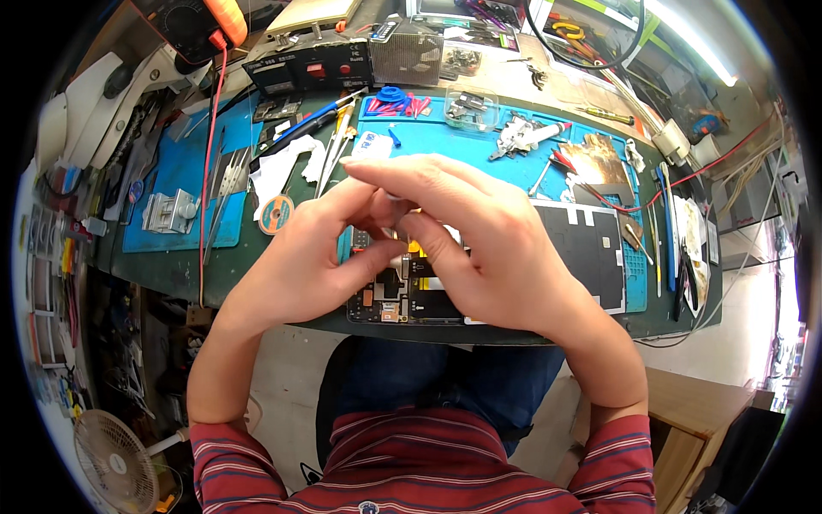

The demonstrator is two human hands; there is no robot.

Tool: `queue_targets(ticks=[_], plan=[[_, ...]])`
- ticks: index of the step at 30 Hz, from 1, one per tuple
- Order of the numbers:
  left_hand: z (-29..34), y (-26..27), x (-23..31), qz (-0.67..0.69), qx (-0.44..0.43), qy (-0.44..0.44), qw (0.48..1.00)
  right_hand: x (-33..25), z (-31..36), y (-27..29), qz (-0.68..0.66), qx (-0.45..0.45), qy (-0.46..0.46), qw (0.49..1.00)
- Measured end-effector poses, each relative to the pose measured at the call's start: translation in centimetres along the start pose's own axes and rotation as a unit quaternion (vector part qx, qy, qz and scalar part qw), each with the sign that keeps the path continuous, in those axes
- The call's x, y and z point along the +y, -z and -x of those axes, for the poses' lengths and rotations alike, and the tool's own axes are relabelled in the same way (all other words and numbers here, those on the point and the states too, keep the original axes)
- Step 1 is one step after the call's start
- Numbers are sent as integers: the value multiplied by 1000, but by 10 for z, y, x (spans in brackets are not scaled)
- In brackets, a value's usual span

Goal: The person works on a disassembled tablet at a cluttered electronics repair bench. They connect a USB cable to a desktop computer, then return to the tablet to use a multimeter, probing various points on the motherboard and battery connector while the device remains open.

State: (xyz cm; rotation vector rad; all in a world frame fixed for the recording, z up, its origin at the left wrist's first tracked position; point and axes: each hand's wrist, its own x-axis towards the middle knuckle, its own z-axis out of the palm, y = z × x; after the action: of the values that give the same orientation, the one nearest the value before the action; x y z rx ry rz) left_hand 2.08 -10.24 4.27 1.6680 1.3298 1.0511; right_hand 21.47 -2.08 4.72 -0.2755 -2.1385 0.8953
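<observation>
An opened electronic device point(390, 295), with a dark case and bare inner parts, lies at the bench's near edge under both hands. My left hand point(321, 248) is closed, its thumb and fingers brought together just above the device. My right hand point(488, 227) arches over from the other side, its thumb and fingertips meeting the left fingers. What sits between the fingertips is mostly hidden; only a small pale spot shows there. Right of the device lies a flat black panel point(591, 248) with white tabs, partly behind my right hand.
A solder wick spool point(276, 214), a metal clamp point(171, 212) and several tweezers point(229, 180) lie to the left. Behind are a clear plastic box point(471, 107) and a black control unit point(312, 68). A red cable point(208, 171) crosses the left mat. A red-handled tool point(562, 160) lies right.
</observation>
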Motion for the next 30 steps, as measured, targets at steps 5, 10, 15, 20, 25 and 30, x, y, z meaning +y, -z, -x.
queue_targets(ticks=[5,10,15,20,25,30], plan=[[-4,2,0,-135,5,-41,990,-1,1,-3,45,23,30,998],[-2,-4,0,-24,10,-18,1000,-1,3,-5,8,23,8,1000],[-3,4,5,-127,-14,14,992,-1,1,-1,65,11,36,997],[-2,5,4,-174,-55,-48,982,-5,0,2,57,32,30,997],[-3,-1,1,-170,-51,-35,983,-2,-4,8,60,77,72,993],[-5,0,-5,-174,-46,-38,983,-1,-4,17,78,108,54,990]])
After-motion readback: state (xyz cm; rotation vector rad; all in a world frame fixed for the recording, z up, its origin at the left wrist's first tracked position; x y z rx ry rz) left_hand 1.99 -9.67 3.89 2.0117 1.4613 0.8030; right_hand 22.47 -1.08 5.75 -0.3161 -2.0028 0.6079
